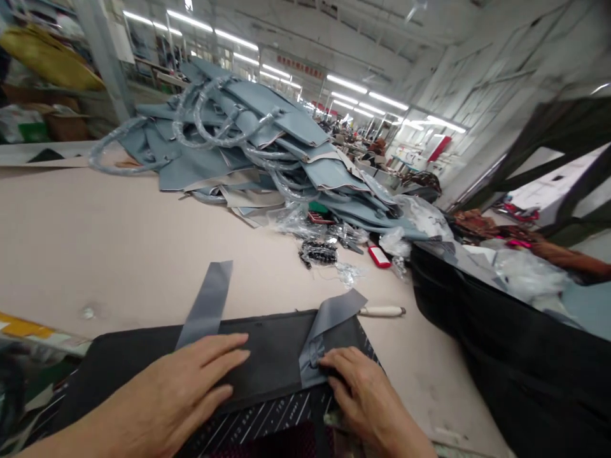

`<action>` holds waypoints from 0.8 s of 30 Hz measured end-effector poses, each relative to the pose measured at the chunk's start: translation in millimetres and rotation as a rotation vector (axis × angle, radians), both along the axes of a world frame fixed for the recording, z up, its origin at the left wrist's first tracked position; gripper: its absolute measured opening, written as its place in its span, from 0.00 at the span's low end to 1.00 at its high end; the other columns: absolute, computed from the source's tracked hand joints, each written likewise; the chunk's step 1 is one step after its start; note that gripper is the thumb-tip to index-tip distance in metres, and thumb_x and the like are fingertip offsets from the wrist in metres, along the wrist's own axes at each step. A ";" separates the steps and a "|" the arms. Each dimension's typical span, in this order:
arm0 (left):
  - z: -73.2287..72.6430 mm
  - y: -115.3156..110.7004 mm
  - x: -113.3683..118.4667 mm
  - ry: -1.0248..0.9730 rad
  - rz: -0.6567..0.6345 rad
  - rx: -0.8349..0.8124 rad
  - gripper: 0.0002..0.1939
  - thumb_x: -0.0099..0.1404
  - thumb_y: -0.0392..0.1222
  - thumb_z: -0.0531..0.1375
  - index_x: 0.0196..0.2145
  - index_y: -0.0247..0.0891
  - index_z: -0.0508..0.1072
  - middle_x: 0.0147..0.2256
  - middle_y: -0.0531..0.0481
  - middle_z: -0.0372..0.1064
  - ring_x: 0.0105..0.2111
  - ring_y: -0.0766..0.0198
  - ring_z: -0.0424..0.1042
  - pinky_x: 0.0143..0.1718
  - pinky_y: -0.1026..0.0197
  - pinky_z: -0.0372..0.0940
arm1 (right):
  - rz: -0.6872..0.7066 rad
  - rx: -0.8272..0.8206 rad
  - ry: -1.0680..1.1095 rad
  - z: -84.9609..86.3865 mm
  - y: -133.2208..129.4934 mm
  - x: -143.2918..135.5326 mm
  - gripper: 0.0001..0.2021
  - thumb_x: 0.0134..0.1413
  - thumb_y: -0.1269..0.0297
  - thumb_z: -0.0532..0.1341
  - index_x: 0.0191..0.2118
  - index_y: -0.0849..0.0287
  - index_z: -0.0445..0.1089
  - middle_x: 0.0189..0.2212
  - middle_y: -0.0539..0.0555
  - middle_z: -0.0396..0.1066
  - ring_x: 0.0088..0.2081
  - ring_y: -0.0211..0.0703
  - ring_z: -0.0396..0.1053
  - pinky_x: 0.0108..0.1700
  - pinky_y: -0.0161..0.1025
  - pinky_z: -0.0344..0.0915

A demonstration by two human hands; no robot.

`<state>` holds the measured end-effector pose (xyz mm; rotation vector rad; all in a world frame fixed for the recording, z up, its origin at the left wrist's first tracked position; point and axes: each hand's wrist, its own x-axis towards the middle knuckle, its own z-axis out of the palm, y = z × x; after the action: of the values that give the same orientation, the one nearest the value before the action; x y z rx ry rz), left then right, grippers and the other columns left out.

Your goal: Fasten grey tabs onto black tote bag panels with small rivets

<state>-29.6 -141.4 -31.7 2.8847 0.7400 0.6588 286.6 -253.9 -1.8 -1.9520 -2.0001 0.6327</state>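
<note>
A flat black fabric panel (272, 353) lies at the front edge of the table, with black lining printed in white (281, 410) showing below it. My left hand (191, 381) rests on the panel, fingers stretched out and holding nothing. Just beyond those fingers a grey strip (207, 302) sticks up past the panel's far edge. At the panel's right end my right hand (360, 391) has its fingertips bent onto a second, folded grey strip (315, 346), pinching it near its lower part. Past that strip lies a tool with a pale handle (382, 311).
Blue-grey bag pieces with plastic-wrapped handles (229, 133) are heaped at the back. Before them sit clear plastic scraps, a bundle of black parts (321, 253) and a red-and-white item (379, 256). Black material (458, 331) hangs over the right side.
</note>
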 end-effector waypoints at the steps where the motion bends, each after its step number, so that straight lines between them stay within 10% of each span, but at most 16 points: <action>1: -5.7 10.8 10.3 0.007 -0.010 0.046 0.19 0.72 0.40 0.54 0.58 0.46 0.71 0.57 0.52 0.71 0.51 0.61 0.74 0.50 0.61 0.72 | -0.022 -0.019 0.016 4.1 2.6 2.4 0.16 0.59 0.75 0.56 0.48 0.55 0.75 0.45 0.53 0.77 0.47 0.46 0.73 0.52 0.42 0.69; 8: -41.8 29.1 50.1 -0.050 0.014 0.222 0.16 0.71 0.39 0.54 0.52 0.42 0.76 0.52 0.49 0.75 0.49 0.57 0.74 0.50 0.56 0.70 | -0.315 0.277 -0.003 11.0 52.3 67.6 0.11 0.60 0.66 0.57 0.41 0.57 0.77 0.37 0.54 0.79 0.37 0.44 0.75 0.43 0.40 0.70; 15: -55.3 22.2 44.0 -0.034 0.054 0.239 0.20 0.69 0.41 0.56 0.57 0.44 0.72 0.58 0.53 0.70 0.55 0.59 0.69 0.54 0.58 0.59 | -0.282 0.137 -0.069 -7.3 128.0 95.3 0.13 0.57 0.71 0.59 0.45 0.58 0.77 0.41 0.53 0.79 0.39 0.42 0.75 0.46 0.39 0.68; 24: -68.6 19.3 40.0 -0.052 0.101 0.105 0.23 0.69 0.45 0.57 0.60 0.49 0.69 0.61 0.55 0.67 0.57 0.58 0.67 0.56 0.57 0.59 | -0.297 -0.096 -0.244 -16.0 116.1 92.2 0.09 0.56 0.65 0.64 0.43 0.59 0.76 0.31 0.56 0.79 0.35 0.50 0.76 0.40 0.41 0.65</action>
<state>10.4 -122.1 -100.3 2.9269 0.8739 0.8045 378.8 -137.8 -17.7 -2.4239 -1.7784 0.4425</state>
